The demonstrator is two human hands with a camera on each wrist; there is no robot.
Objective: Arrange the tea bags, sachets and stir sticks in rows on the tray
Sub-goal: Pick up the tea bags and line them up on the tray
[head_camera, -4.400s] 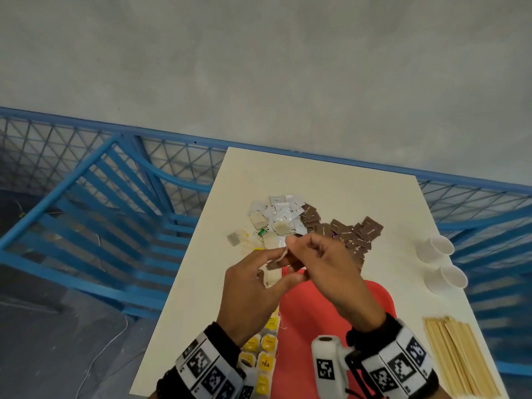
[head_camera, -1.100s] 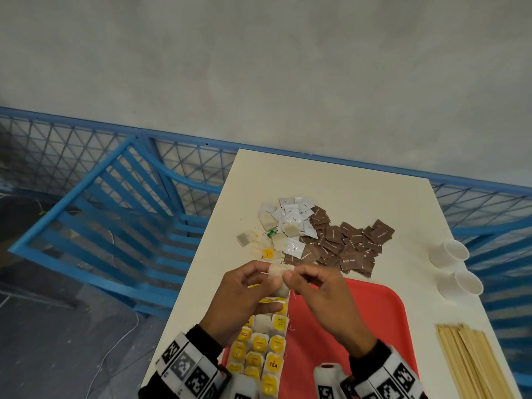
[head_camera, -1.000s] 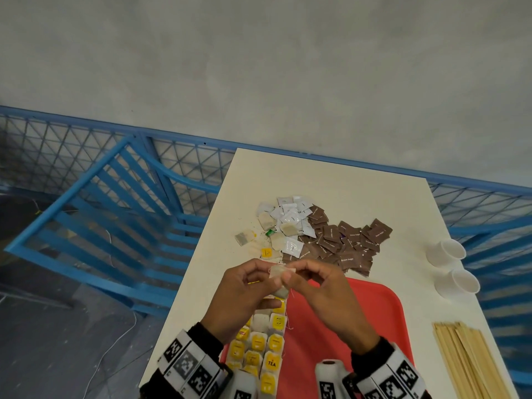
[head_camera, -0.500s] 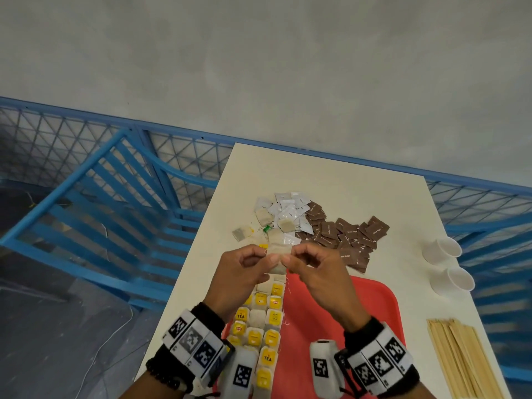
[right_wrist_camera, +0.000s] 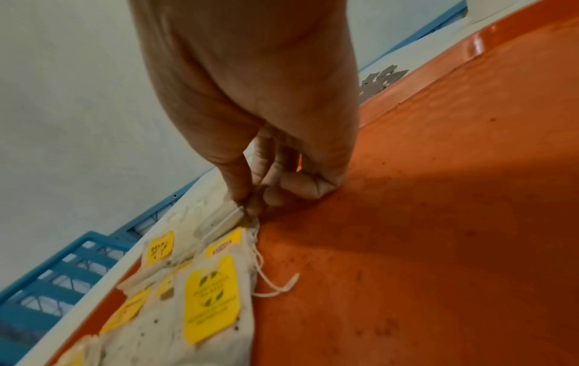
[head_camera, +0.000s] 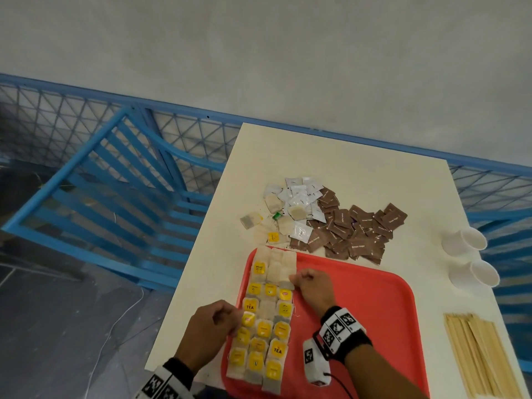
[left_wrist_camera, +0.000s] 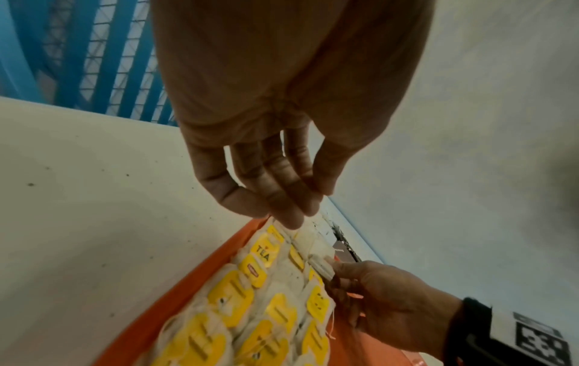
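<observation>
Head view: tea bags [head_camera: 266, 318] lie in three tight columns along the left edge of the red tray [head_camera: 371, 306], likely leaving room for sachets [head_camera: 354, 228] and stir sticks [head_camera: 478, 355], both on the counter [head_camera: 359, 165]. Right hand [head_camera: 312, 286] sets a bag in the third column.

Left wrist view: left hand [left_wrist_camera: 275, 173], grip relaxed and spread, fingertips resting on the bags, probably steadying them.

Right wrist view: thumb and forefinger [right_wrist_camera: 235, 180] pinch the bag's edge [right_wrist_camera: 225, 215], low over the tray.

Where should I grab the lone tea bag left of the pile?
Pinch the tea bag's yellow tag end, coming from above on its open left side. It lies flat and apart from the pile, so flat fingers would struggle; the tag gives an edge to lift.
</observation>
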